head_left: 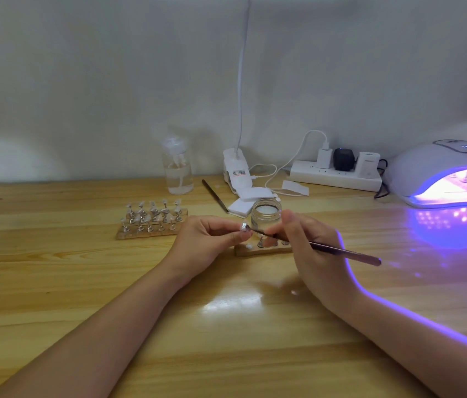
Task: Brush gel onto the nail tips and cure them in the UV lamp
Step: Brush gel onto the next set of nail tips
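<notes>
Jar (266, 214) and strip (262, 250) sit behind hands, lamp (438, 173) rightward.

Table (83, 282): pale wood, visible grain, varnished; glossy, mirrors the violet glow at 3 o'clock.
Holder (152, 231) at 10 o'clock: raw-looking wood block, metal stands, pale glossy tips.
Second holder (263, 249), centre: same wood, metal stands.
Jar (266, 215): clear glass, milky contents.
Bottle (176, 170) at 11 o'clock: clear, shiny, material cannot be told; clear liquid.
Brush (341, 251): handle smooth, metallic sheen.
Lamp (415, 168) at 2 o'clock: white plastic shell, smooth, satin.
Power strip (335, 178): white plastic, smooth.
Pads (251, 198) at 12 o'clock: white, matt, soft-looking.
Wall (83, 81): white, matt.
</notes>
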The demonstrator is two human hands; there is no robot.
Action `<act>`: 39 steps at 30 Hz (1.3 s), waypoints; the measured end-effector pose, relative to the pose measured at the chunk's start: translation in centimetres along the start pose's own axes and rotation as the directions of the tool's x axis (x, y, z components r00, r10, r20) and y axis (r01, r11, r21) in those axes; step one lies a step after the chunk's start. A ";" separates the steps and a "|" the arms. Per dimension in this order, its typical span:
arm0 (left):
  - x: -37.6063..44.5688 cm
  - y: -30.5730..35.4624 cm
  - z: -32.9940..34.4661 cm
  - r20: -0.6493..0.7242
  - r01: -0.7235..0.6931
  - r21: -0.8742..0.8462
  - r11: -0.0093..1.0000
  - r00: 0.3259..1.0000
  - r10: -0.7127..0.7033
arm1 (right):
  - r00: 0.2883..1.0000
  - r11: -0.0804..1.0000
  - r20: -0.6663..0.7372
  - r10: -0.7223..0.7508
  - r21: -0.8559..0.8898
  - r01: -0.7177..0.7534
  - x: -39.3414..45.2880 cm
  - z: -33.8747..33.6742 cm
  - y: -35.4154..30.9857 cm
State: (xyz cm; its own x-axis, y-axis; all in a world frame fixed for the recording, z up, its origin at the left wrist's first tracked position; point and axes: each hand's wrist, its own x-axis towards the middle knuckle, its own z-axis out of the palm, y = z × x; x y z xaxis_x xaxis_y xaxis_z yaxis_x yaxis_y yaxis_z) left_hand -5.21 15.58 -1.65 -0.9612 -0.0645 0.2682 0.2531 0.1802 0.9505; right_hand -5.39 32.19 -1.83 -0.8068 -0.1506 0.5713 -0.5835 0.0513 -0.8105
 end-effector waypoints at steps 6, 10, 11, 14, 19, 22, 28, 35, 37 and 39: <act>0.0 -0.1 0.0 0.018 0.000 0.000 1.000 1.000 0.000 | 0.998 0.999 -0.069 0.010 0.049 -0.007 0.1 0.0 0.2; 0.0 -0.1 -0.1 0.036 -0.006 0.004 1.000 0.999 0.006 | 1.000 1.000 -0.024 -0.007 -0.010 0.007 0.4 0.1 0.2; 0.1 -0.2 -0.1 0.042 -0.009 0.004 1.000 0.999 0.009 | 1.000 1.000 -0.016 -0.001 0.019 0.001 0.3 0.1 0.3; 0.1 -0.2 0.0 0.050 -0.011 0.002 1.000 0.999 0.011 | 0.999 0.989 -0.009 0.042 0.142 -0.040 0.0 0.1 0.5; 0.1 -0.3 -0.1 0.050 0.003 -0.004 1.000 0.999 -0.002 | 0.999 0.999 -0.031 -0.043 -0.016 0.043 0.3 0.0 0.4; 0.0 -0.3 -0.1 0.042 0.000 0.006 1.000 0.999 0.000 | 0.999 0.997 0.001 -0.038 -0.065 0.038 0.3 0.1 0.3; 0.0 0.0 0.0 0.011 -0.006 0.028 1.000 1.000 0.006 | 1.000 0.997 -0.018 0.017 0.069 -0.016 -0.1 0.0 0.4; 0.0 0.1 0.0 -0.012 0.002 0.067 0.998 1.000 -0.002 | 0.999 0.999 0.045 0.007 -0.040 -0.005 0.1 -0.1 0.2; 0.0 0.1 0.0 -0.018 0.001 0.071 0.997 1.000 0.000 | 0.999 1.000 0.038 0.022 0.008 -0.022 -0.1 -0.1 0.4; 0.0 0.1 0.1 -0.018 -0.001 0.068 0.998 1.000 0.002 | 1.000 1.000 0.016 0.018 0.021 -0.018 -0.1 -0.1 0.5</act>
State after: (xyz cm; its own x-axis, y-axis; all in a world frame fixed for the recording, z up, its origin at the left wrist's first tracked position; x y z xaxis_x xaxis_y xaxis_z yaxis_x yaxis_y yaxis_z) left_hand -5.17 15.68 -1.56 -0.9585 -0.0815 0.2733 0.2463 0.2470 0.9372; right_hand -5.60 32.37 -2.29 -0.8154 -0.1653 0.5548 -0.5667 0.0328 -0.8232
